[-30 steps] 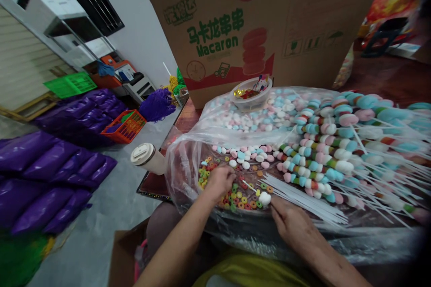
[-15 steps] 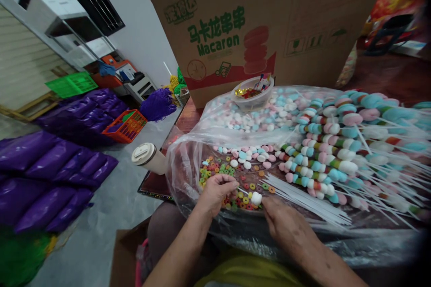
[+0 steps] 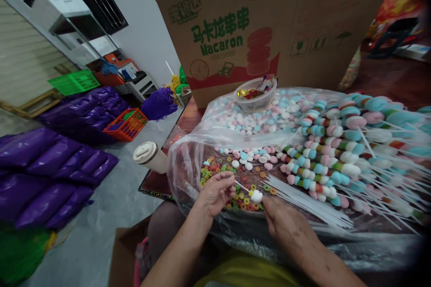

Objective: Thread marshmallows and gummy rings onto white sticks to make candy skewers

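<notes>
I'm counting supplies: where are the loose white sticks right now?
In the head view, the loose white sticks lie right of centre, between the right hand and the candy-threaded skewers.

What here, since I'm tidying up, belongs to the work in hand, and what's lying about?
Likely in use:
part-filled skewer in the right hand
colored rings
pastel pieces
white sticks
loaded skewers

Seemingly lying about:
lidded cup
bowl
orange basket
purple bags

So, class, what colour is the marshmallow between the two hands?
The marshmallow is white, seen best in the head view.
</notes>
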The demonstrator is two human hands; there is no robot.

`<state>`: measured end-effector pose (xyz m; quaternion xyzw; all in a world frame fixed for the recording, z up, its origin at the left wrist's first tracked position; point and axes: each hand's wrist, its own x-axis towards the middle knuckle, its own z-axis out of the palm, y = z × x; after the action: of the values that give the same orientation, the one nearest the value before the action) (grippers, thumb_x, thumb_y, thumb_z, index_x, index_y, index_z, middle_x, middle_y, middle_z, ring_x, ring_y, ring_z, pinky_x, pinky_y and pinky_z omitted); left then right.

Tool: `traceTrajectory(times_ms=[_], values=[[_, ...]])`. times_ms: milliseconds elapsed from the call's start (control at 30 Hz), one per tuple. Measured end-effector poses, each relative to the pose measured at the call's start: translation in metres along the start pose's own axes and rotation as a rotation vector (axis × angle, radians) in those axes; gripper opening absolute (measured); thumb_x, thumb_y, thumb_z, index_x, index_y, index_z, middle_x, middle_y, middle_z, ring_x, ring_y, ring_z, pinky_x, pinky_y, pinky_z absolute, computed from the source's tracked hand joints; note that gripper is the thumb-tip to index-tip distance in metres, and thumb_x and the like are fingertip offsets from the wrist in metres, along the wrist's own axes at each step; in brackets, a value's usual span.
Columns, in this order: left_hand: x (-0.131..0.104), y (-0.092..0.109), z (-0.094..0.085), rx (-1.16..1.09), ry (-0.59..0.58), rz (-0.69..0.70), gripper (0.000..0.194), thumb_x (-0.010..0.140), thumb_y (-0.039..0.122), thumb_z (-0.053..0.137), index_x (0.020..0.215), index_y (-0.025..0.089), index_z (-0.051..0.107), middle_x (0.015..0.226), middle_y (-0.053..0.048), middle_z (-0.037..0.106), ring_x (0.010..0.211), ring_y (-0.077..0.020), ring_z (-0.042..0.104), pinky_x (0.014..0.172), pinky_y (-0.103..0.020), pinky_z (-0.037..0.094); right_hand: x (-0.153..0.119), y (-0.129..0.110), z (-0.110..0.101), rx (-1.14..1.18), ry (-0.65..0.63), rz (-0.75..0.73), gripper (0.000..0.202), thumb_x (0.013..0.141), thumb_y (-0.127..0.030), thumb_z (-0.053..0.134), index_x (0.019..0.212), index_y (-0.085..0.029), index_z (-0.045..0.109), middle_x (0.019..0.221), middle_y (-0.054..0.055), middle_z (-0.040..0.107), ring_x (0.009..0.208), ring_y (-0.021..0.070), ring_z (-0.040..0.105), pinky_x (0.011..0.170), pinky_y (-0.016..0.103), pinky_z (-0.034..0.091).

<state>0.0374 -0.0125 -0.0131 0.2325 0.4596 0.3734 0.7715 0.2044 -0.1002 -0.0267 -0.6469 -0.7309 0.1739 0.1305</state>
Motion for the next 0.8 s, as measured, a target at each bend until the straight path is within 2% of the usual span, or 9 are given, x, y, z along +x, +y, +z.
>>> traceTrajectory(times_ms=[167, 333, 433, 633, 800], values=[[0.001, 0.003, -0.008, 0.113, -0.076, -0.097, 0.022, 0.056, 0.013, 0.073, 0.074, 0.011, 0.06, 0.053, 0.002, 0.056, 0.042, -0.006, 0.05, 0.039, -0.016, 0.04, -0.004, -0.001, -0.003, 0.042, 0.005, -0.026, 0.025, 0.079, -0.008, 0.032, 0.084, -0.017, 0.056, 0.078, 0.006, 0.06, 0.068, 0.0155, 0.054, 0.059, 0.026, 0.033], [-0.001, -0.005, -0.008, -0.071, -0.132, -0.114, 0.023, 0.058, 0.016, 0.073, 0.076, 0.011, 0.059, 0.058, 0.002, 0.057, 0.044, -0.0023, 0.049, 0.041, -0.012, 0.039, -0.007, -0.002, -0.001, 0.078, 0.057, -0.028, 0.024, 0.08, -0.01, 0.032, 0.084, -0.017, 0.055, 0.077, 0.006, 0.061, 0.069, 0.0161, 0.055, 0.06, 0.026, 0.034], [-0.003, -0.008, -0.007, -0.109, -0.184, -0.128, 0.024, 0.059, 0.017, 0.073, 0.077, 0.011, 0.059, 0.06, 0.002, 0.057, 0.043, -0.0017, 0.048, 0.042, -0.012, 0.039, -0.006, -0.004, -0.002, 0.074, 0.037, -0.025, 0.025, 0.08, -0.01, 0.032, 0.08, -0.018, 0.055, 0.075, 0.005, 0.061, 0.066, 0.0158, 0.055, 0.059, 0.026, 0.034], [-0.005, 0.005, -0.006, 0.066, -0.179, -0.113, 0.02, 0.062, 0.021, 0.071, 0.074, 0.012, 0.058, 0.053, 0.002, 0.054, 0.038, -0.0033, 0.045, 0.036, -0.014, 0.035, -0.008, -0.009, -0.013, 0.022, -0.05, 0.0, 0.028, 0.079, -0.007, 0.032, 0.088, -0.018, 0.057, 0.082, 0.007, 0.064, 0.072, 0.0186, 0.058, 0.061, 0.027, 0.035], [-0.004, 0.003, -0.006, 0.041, -0.161, -0.124, 0.019, 0.062, 0.021, 0.071, 0.075, 0.011, 0.06, 0.055, 0.002, 0.055, 0.039, -0.0022, 0.045, 0.037, -0.013, 0.035, -0.008, -0.008, -0.011, 0.049, -0.017, 0.002, 0.026, 0.08, -0.009, 0.032, 0.085, -0.017, 0.056, 0.078, 0.006, 0.063, 0.071, 0.0177, 0.058, 0.061, 0.026, 0.035]])
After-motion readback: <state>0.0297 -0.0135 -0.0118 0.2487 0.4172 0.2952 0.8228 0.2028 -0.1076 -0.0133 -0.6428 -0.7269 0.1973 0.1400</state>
